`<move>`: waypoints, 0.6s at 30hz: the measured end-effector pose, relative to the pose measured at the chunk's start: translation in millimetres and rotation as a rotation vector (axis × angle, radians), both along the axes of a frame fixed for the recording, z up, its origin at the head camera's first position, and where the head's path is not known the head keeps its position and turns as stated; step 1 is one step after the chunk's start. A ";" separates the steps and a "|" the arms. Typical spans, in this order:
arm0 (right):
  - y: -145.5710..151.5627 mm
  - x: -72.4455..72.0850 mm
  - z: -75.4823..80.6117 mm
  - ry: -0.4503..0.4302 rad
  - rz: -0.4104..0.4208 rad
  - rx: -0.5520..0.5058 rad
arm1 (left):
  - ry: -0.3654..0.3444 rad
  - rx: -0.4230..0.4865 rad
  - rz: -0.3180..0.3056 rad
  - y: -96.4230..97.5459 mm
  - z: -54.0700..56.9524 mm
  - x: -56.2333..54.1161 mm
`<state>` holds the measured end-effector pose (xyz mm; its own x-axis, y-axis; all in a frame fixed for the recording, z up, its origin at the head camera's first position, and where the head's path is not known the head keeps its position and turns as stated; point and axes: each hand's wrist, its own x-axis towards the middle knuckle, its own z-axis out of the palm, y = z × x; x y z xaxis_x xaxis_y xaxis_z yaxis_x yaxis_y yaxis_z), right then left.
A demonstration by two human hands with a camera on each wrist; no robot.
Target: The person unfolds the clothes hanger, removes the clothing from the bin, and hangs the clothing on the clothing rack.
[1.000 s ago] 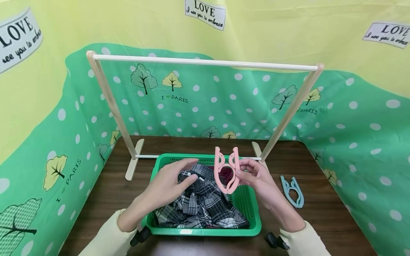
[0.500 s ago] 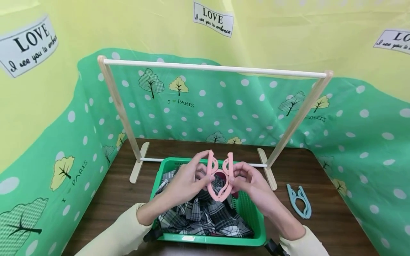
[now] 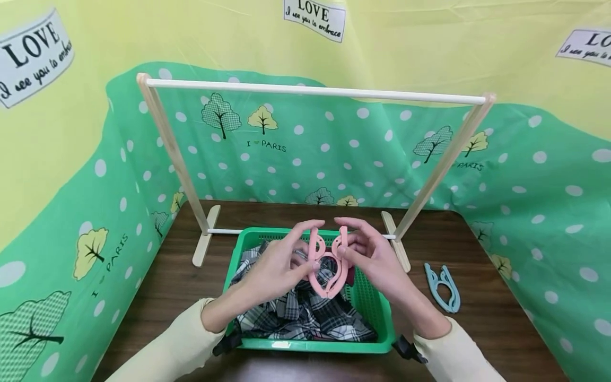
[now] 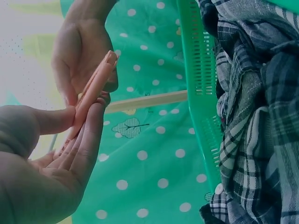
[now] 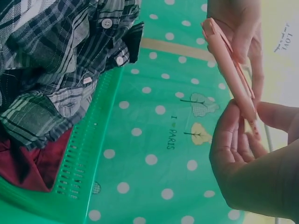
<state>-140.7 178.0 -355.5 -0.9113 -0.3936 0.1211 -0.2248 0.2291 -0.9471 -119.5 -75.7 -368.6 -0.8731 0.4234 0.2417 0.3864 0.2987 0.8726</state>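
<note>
A pink folding clothes hanger (image 3: 313,276), its two arms folded together, is held upright over the green basket (image 3: 386,318). My left hand (image 3: 274,273) pinches its left arm between thumb and fingers. On the other side my right hand (image 3: 379,262) grips the right arm, thumb in front. Both wrist views show the hanger (image 4: 88,100) edge-on between the two hands. Below it lies a crumpled black-and-white plaid shirt (image 3: 305,318), with buttons visible in the right wrist view. Some dark red cloth (image 5: 35,161) shows beside the shirt in the basket.
A blue folding hanger (image 3: 443,289) lies on the dark wooden table (image 3: 482,329), right of the basket. Behind the basket stands a wooden rack with a white top rail (image 3: 315,90). A patterned green and yellow curtain (image 3: 296,164) encloses the back and sides.
My left hand has come across to the right and taken hold of the pink hanger's left arm. The right hand's fingers have shifted higher along its arm. The view has tilted slightly.
</note>
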 end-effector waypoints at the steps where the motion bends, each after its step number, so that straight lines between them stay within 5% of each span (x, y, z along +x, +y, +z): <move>1: 0.2 0.0 -0.2 0.023 0.005 0.000 | 0.014 -0.003 0.003 0.5 0.7 0.1; 6: -4.3 -3.0 -1.5 0.080 0.027 0.005 | 0.090 -0.014 0.075 -5.5 3.8 -1.0; 18: 15.9 -3.1 -3.2 0.027 -0.070 -0.035 | 0.178 0.035 0.183 -23.2 -3.1 -8.7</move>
